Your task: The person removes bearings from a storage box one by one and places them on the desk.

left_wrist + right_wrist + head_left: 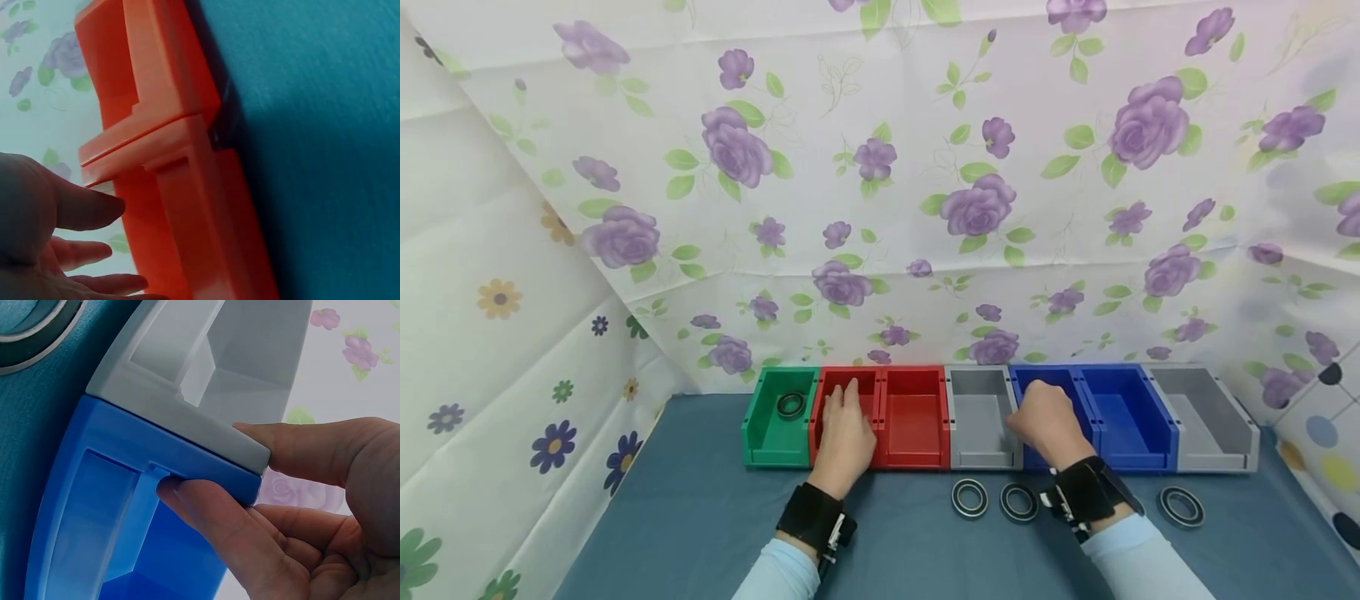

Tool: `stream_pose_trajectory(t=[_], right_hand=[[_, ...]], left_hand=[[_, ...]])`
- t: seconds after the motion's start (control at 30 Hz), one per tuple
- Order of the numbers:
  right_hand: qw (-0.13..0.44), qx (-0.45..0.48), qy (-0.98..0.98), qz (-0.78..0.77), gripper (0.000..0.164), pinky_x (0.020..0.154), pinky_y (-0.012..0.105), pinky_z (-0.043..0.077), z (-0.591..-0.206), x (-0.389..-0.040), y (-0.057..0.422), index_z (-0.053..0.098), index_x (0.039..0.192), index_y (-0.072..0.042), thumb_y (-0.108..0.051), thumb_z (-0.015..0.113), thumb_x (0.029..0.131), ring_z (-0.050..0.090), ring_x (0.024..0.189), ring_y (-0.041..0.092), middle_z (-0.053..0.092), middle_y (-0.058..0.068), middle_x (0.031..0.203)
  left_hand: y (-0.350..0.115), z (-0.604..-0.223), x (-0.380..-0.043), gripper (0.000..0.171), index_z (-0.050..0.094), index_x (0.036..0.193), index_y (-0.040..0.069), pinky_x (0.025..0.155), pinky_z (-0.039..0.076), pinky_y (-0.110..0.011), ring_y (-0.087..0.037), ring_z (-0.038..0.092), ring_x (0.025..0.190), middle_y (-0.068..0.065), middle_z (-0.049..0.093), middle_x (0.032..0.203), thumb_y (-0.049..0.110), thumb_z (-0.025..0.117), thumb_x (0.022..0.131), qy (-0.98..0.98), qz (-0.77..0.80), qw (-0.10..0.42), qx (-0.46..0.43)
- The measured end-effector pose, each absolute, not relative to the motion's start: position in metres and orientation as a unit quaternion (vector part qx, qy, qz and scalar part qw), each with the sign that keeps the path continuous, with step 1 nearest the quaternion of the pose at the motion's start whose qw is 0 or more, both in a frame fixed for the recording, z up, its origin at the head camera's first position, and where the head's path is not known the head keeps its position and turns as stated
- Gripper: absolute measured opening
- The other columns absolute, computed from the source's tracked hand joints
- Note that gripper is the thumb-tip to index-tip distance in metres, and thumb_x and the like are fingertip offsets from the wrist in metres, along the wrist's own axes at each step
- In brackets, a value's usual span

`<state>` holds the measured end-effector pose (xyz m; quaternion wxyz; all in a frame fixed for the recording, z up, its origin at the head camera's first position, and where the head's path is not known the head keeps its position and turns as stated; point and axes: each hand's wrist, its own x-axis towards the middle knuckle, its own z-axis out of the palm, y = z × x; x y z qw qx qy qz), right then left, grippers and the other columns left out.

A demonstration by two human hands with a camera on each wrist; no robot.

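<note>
My left hand (845, 437) is over the left red bin (850, 379), its fingers spread and nothing held. The left wrist view has the thumb (94, 209) apart from the other fingers, beside the bin's rim. My right hand (1051, 421) pinches the adjoining side walls of a grey bin (150, 369) and a blue bin (81, 494). Its thumb lies on the grey side and its index finger (212, 500) reaches inside the blue one. Near this hand, two ring-shaped bearings (957, 498) lie on the cloth in front of the bins.
The bins stand in one row against a flowered backdrop (880, 292). The green bin (775, 458) at the left end has a bearing (791, 416) in it. A second blue bin (1138, 461) and a grey bin (1217, 461) finish the right end, with another bearing (1165, 504) in front.
</note>
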<state>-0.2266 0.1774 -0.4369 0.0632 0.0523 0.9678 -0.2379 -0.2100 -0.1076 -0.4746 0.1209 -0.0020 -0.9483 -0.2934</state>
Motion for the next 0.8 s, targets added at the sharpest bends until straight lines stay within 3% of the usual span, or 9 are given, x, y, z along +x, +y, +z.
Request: stream_pose_trajectory(t=[0.33, 0.8], right_hand=[[0.066, 0.053, 0.969, -0.233, 0.015, 0.046, 0.029, 0.042, -0.436, -0.226, 0.177, 0.059, 0.071, -0.004, -0.016, 0.065, 0.078, 0.052, 0.055, 0.019, 0.054, 0.006, 0.064], [0.063, 0.053, 0.969, -0.234, 0.016, 0.046, 0.029, 0.042, -0.437, -0.227, 0.178, 0.059, 0.068, -0.005, -0.016, 0.065, 0.078, 0.052, 0.054, 0.019, 0.053, 0.006, 0.063]], left_hand=[[-0.110, -0.483, -0.217, 0.060, 0.039, 0.137, 0.000, 0.090, 0.038, -0.049, -0.044, 0.029, 0.128, -0.026, 0.034, 0.138, 0.006, 0.063, 0.083, -0.956, -0.282, 0.081, 0.016], [-0.114, -0.494, -0.223, 0.052, 0.048, 0.134, 0.008, 0.092, 0.037, -0.050, -0.041, 0.029, 0.129, -0.025, 0.035, 0.140, 0.009, 0.063, 0.085, -0.968, -0.249, 0.036, 0.016]])
